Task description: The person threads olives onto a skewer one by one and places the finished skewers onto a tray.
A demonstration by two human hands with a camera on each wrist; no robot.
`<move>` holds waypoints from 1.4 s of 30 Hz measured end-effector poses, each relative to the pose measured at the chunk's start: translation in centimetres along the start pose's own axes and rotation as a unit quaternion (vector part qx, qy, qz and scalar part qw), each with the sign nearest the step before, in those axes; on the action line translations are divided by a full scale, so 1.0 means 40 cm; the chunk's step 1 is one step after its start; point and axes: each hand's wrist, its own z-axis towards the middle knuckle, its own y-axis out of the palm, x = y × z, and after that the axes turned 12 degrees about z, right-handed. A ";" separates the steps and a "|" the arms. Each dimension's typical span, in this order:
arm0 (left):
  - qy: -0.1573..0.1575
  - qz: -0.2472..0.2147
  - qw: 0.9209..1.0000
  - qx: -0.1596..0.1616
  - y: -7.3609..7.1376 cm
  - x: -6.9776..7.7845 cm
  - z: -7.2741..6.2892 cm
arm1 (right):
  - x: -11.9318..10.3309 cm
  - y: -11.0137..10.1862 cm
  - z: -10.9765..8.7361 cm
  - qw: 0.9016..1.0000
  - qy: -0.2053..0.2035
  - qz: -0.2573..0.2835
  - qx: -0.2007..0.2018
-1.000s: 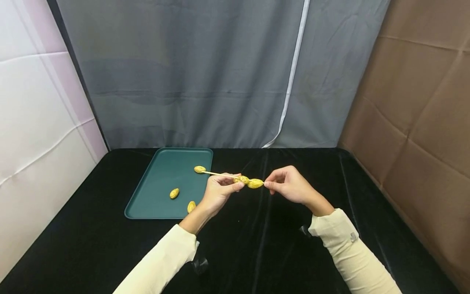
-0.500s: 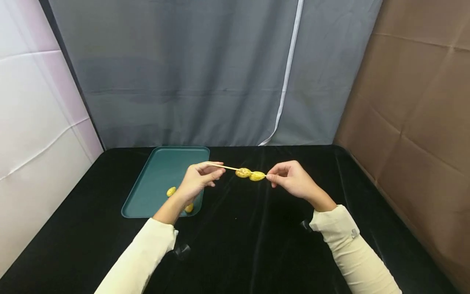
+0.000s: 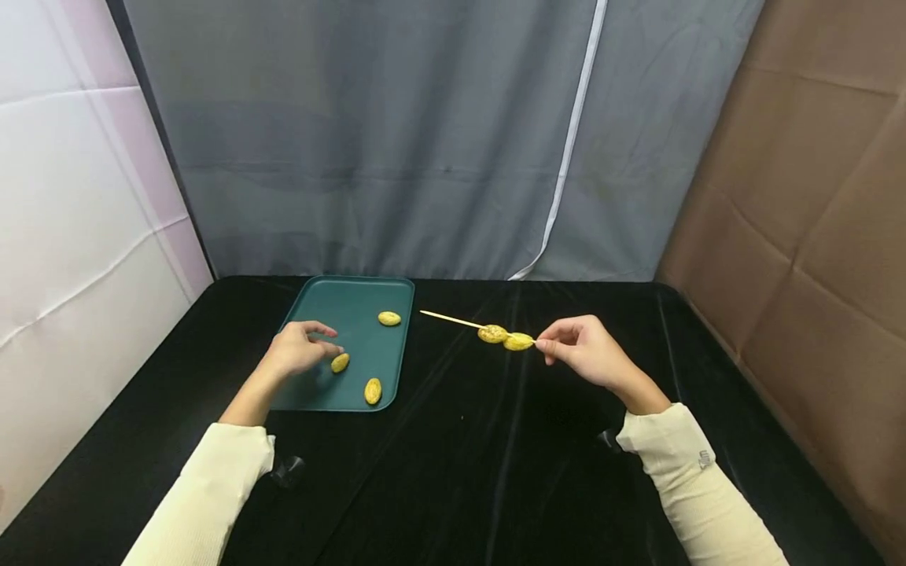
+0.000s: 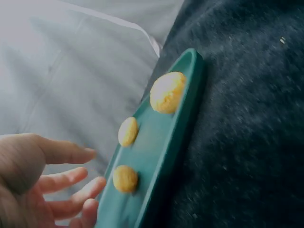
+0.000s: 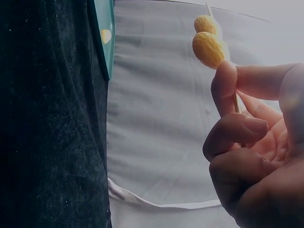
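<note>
My right hand (image 3: 583,350) pinches a thin wooden skewer (image 3: 449,318) by its right end, above the black cloth. Two yellow speckled egg-shaped pieces (image 3: 519,341) are threaded on it, side by side near my fingers; the bare pointed part extends left. In the right wrist view, the skewer's lower end passes between curled fingers (image 5: 232,133). Over the green tray (image 3: 354,299), my left hand (image 3: 300,350) has its thumb and fingers apart, holding nothing. Nearest to it is a loose yellow piece (image 3: 340,362); whether they touch, I cannot tell. All three loose pieces appear in the left wrist view.
On the tray, another yellow piece (image 3: 389,318) lies near the right rim and one more (image 3: 373,391) at the front right corner. Black cloth (image 3: 453,472) covers the table. A grey curtain (image 3: 354,157) hangs behind, with a brown panel (image 3: 814,196) at the right.
My left hand has let go of the skewer and moved left, down over the tray. The right hand still holds the skewer with both threaded pieces.
</note>
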 end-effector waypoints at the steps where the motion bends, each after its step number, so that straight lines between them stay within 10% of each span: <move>1: -0.003 0.007 1.000 -0.012 0.002 -0.008 -0.003 | 0.002 -0.001 -0.001 1.000 0.002 0.000 -0.001; 17: -0.048 0.111 0.992 -0.028 0.060 0.031 -0.038 | 0.000 -0.029 -0.020 1.000 0.009 -0.016 -0.001; 23: 0.015 0.061 0.997 0.042 0.085 0.049 -0.041 | 0.013 -0.032 -0.028 1.000 0.009 -0.018 -0.012; 29: 0.112 -0.017 0.985 0.129 0.108 0.089 -0.048 | 0.027 -0.035 -0.049 0.999 0.026 -0.025 -0.015; 42: 0.198 -0.067 0.965 0.162 0.120 0.186 -0.065 | 0.020 -0.025 -0.047 0.999 0.034 -0.032 -0.025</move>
